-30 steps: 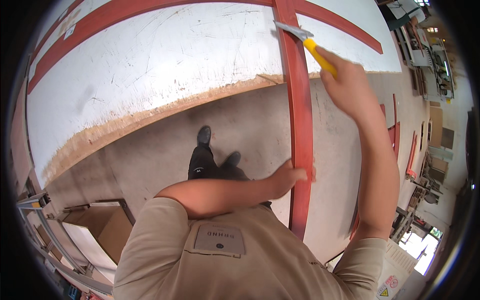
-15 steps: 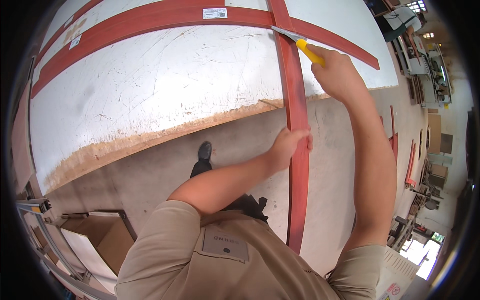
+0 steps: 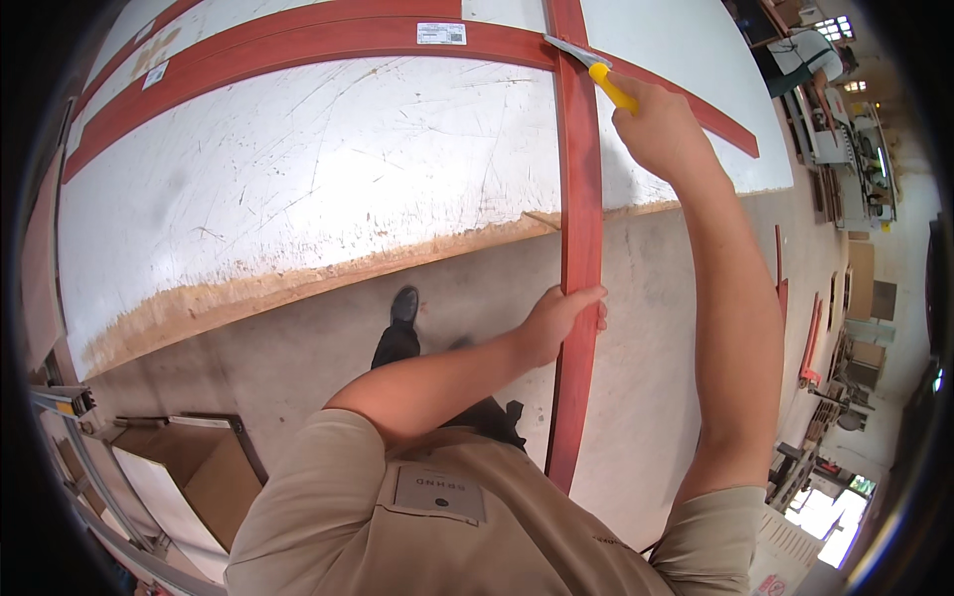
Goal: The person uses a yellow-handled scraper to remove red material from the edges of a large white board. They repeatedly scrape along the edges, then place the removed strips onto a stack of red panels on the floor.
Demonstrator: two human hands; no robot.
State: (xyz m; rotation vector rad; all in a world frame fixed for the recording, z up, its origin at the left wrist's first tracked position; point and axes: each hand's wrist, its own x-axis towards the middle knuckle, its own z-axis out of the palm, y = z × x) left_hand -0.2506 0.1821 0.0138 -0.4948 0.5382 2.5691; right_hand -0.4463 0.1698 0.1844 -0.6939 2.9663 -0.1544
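Observation:
A long red-stained board runs toward me off the table, lying across another red board. My left hand is wrapped round its overhanging part, thumb on top. In my right hand is a putty knife with a yellow handle and a grey blade. The blade lies across the long board near where the two boards cross; whether its edge presses on the wood is hard to tell. Parts of the handle are hidden in my fist.
The white table has a scratched top and a chipped, bare wooden front edge. An open-topped box stands on the floor at lower left. Red pieces stand on the right. Another person is at the far right.
My left hand has come nearer to me along the long board. The board's near end has shifted left. The putty knife has moved slightly farther along the board, toward the crossing.

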